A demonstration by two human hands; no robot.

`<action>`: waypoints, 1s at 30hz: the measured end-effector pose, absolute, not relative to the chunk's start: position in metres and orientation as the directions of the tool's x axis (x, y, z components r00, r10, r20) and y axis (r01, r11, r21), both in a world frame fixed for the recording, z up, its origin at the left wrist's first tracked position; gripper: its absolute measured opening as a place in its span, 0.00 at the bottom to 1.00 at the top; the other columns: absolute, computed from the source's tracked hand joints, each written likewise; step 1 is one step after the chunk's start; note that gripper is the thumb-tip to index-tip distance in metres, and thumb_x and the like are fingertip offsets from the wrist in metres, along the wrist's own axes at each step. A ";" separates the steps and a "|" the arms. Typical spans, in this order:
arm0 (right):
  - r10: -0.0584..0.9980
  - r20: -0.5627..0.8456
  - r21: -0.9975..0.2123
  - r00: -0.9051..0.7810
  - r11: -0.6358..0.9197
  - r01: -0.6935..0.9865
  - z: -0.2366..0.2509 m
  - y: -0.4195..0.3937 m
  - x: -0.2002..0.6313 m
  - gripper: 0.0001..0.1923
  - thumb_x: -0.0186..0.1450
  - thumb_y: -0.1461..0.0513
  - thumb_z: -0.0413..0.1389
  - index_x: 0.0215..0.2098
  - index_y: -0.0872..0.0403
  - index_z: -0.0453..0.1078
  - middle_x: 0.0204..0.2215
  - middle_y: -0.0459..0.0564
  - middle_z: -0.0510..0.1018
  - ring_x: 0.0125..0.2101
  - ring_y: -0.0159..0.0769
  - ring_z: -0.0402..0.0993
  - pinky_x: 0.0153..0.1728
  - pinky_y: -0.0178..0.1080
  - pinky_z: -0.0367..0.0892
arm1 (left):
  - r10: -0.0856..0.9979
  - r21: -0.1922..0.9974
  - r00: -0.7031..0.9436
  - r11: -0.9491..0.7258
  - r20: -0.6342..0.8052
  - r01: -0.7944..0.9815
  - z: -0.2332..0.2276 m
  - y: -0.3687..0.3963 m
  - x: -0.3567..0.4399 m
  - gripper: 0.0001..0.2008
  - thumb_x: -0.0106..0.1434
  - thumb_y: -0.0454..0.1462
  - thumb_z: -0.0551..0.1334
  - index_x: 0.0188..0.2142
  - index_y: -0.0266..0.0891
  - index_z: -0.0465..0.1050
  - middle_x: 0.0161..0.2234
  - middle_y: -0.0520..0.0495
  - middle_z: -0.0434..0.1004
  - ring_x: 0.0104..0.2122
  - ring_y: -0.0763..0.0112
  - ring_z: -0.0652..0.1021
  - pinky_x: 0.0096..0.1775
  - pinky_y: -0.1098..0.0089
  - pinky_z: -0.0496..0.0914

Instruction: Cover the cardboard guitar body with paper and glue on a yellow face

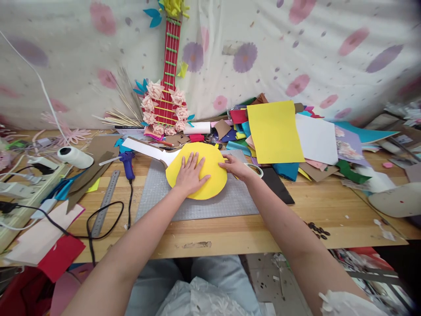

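A yellow oval foam piece (pixel 210 164) lies on a grey cutting mat (pixel 210 204), over a white cardboard shape with a long neck (pixel 144 148). My left hand (pixel 190 174) lies flat on the yellow piece, fingers spread. My right hand (pixel 236 166) pinches the piece's right edge, and white-handled scissors (pixel 255 169) lie just beyond its fingers.
A blue glue gun (pixel 127 163) and a steel ruler (pixel 105 202) lie left of the mat. A red paper guitar with pink flowers (pixel 166 101) leans on the backdrop. Coloured sheets, topped by a yellow one (pixel 274 131), pile up at the right. Power strips and cables sit far left.
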State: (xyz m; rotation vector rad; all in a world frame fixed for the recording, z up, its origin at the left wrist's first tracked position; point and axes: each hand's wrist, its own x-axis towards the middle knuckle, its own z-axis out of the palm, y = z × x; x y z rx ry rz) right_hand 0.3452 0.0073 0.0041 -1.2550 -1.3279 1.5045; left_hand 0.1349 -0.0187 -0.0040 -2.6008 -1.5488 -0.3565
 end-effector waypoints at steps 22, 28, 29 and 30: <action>0.970 0.231 -0.775 0.073 0.138 0.617 0.005 0.001 0.327 0.27 0.57 0.53 0.57 0.51 0.56 0.61 0.49 0.59 0.71 0.47 0.45 0.69 0.48 0.51 0.65 | 0.884 0.093 0.427 -0.449 0.191 0.888 -0.001 -0.014 0.134 0.35 0.62 0.55 0.43 0.63 0.40 0.47 0.65 0.43 0.42 0.64 0.60 0.43 0.61 0.53 0.39; 0.833 0.415 -0.399 -0.366 0.529 0.749 -0.012 -0.016 0.316 0.28 0.61 0.49 0.51 0.55 0.53 0.62 0.58 0.57 0.62 0.62 0.47 0.48 0.60 0.53 0.47 | 0.886 0.088 0.435 -0.451 0.158 0.888 0.001 -0.013 0.136 0.34 0.63 0.54 0.42 0.63 0.38 0.47 0.65 0.42 0.42 0.64 0.59 0.44 0.61 0.53 0.39; 0.836 0.402 -0.396 -0.374 0.527 0.752 -0.016 -0.016 0.317 0.27 0.62 0.49 0.50 0.56 0.53 0.63 0.59 0.56 0.60 0.62 0.46 0.46 0.60 0.53 0.46 | 0.886 0.084 0.438 -0.453 0.153 0.887 0.002 -0.013 0.137 0.34 0.63 0.54 0.42 0.63 0.38 0.48 0.65 0.41 0.42 0.64 0.58 0.44 0.61 0.53 0.39; 0.840 0.395 -0.404 -0.371 0.522 0.751 -0.019 -0.016 0.318 0.26 0.63 0.50 0.49 0.56 0.52 0.62 0.60 0.55 0.59 0.63 0.45 0.45 0.60 0.52 0.46 | 0.885 0.079 0.441 -0.455 0.148 0.887 0.002 -0.013 0.138 0.34 0.63 0.54 0.42 0.63 0.38 0.48 0.65 0.41 0.42 0.64 0.58 0.44 0.61 0.52 0.39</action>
